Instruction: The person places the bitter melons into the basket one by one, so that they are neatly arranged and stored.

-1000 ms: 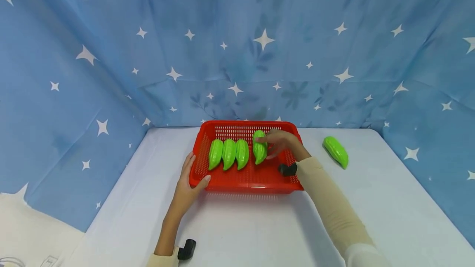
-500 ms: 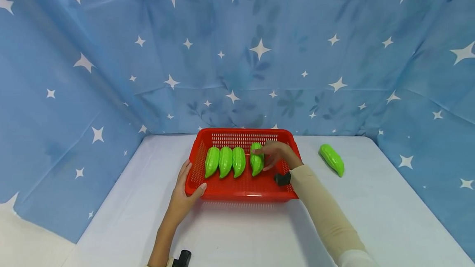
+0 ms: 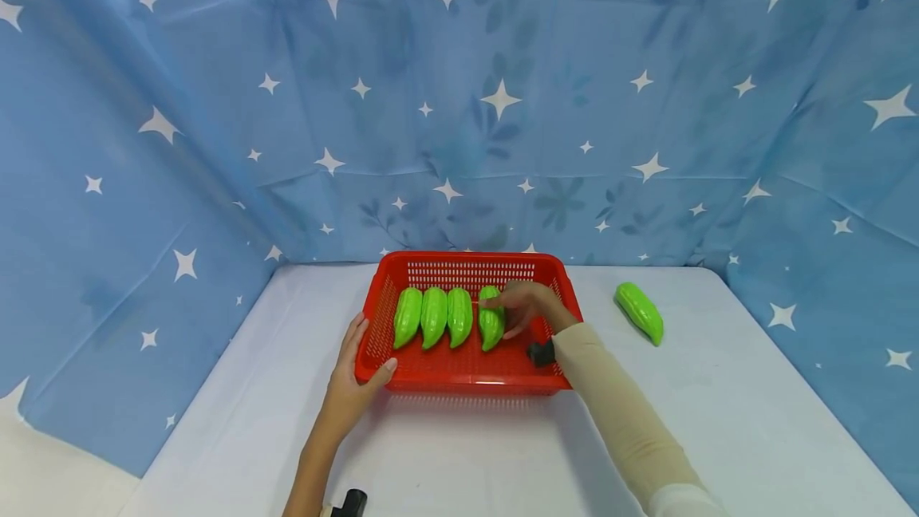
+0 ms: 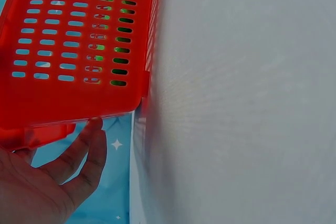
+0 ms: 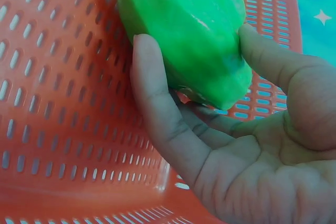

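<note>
In the head view, a red plastic basket (image 3: 470, 380) with slotted walls stands on the white table. My left hand (image 3: 346, 396) grips its near left corner, thumb at the front rim and fingers along the left side. Three bright green bitter melons (image 3: 434, 317) lie side by side inside, tips toward me. Right of that row, my right hand (image 3: 522, 305) holds another bitter melon (image 3: 491, 327) low in the basket. The right wrist view shows its rounded end (image 5: 189, 35) between thumb and fingers. The left wrist view has the left hand (image 4: 58, 177) below the slotted wall.
One more bitter melon (image 3: 639, 313) lies on the white tabletop (image 3: 718, 397) right of the basket. A blue star-printed curtain (image 3: 459, 102) hangs behind the table and along both sides.
The held bitter melon has come down and slightly left, level with the row. The whole head view has shifted, so the scene sits lower. The left hand keeps its place on the basket.
</note>
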Available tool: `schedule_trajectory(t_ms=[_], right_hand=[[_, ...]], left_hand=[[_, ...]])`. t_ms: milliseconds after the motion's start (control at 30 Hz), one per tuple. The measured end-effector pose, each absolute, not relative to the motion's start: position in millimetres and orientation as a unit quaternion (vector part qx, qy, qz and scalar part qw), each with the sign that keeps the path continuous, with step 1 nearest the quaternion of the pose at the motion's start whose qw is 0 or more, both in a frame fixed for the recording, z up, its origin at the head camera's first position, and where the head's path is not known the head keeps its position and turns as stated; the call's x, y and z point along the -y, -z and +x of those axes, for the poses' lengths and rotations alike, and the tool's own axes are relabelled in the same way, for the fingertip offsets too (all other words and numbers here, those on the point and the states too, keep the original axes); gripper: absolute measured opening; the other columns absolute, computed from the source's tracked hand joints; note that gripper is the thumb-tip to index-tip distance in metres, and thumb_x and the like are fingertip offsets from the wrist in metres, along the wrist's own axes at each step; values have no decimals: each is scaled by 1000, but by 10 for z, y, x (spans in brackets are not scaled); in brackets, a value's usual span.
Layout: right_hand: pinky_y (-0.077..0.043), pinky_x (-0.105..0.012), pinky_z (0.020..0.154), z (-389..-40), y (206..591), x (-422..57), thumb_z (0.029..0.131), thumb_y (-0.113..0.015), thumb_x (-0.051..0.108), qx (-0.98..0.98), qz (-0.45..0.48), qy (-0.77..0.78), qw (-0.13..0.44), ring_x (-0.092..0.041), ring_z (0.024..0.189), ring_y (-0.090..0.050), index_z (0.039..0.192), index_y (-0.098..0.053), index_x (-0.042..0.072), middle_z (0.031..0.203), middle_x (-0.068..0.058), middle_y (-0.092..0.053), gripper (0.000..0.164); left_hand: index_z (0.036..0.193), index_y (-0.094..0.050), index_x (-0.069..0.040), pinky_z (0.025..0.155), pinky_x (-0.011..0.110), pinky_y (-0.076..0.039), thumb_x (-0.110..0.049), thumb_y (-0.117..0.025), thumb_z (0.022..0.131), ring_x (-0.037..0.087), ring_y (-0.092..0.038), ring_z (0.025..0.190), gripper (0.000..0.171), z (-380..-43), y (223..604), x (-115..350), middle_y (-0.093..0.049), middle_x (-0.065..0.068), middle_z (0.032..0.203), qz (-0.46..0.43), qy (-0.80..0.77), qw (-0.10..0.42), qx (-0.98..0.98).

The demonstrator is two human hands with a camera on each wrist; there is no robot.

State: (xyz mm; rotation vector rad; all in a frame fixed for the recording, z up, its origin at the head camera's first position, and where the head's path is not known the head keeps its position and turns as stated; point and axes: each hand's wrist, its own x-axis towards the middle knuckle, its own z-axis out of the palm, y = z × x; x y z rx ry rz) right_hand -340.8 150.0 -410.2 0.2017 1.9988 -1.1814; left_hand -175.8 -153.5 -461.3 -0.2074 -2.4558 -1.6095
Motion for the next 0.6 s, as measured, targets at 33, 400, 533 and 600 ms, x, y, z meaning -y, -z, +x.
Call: schedule_trajectory(t_ms=[33, 400, 533, 600], right_hand=[[-61, -38, 78, -3412, 4106, -1495, 94, -64, 35, -789, 79, 464, 395, -26, 86, -65, 119, -48, 1, 102, -15, -62, 45], [-61, -38, 79, -3417, 4142, -1399, 92, -66, 37, -787, 85, 465, 396, -25, 87, -66, 120, -48, 2, 103, -14, -63, 48], [-60, -41, 84, -3430, 4128, -1393, 92, -66, 37, -792, 91, 462, 388, -26, 89, -66, 120, -48, 2, 104, -15, -63, 48], [-59, -41, 85, -3429, 4115, -1394, 92, -66, 37, -795, 94, 459, 384, -26, 90, -66, 120, -49, 2, 104, -15, -63, 49]], left_hand=[[156, -22, -20, 101, 52, -48, -36, -69, 90, 30, -21, 149, 82, -1758, 4613, 1536, -13, -5, 164, -71, 545, 98, 829], [156, -23, -20, 100, 52, -49, -34, -69, 90, 29, -23, 149, 82, -1724, 4603, 1534, -14, -5, 164, -72, 555, 96, 823], [155, -23, -21, 100, 53, -48, -35, -69, 90, 28, -23, 149, 81, -1745, 4593, 1524, -15, -5, 164, -75, 558, 99, 820], [155, -23, -22, 100, 53, -48, -35, -69, 90, 28, -23, 149, 81, -1757, 4594, 1525, -14, -6, 164, -75, 558, 98, 820]])
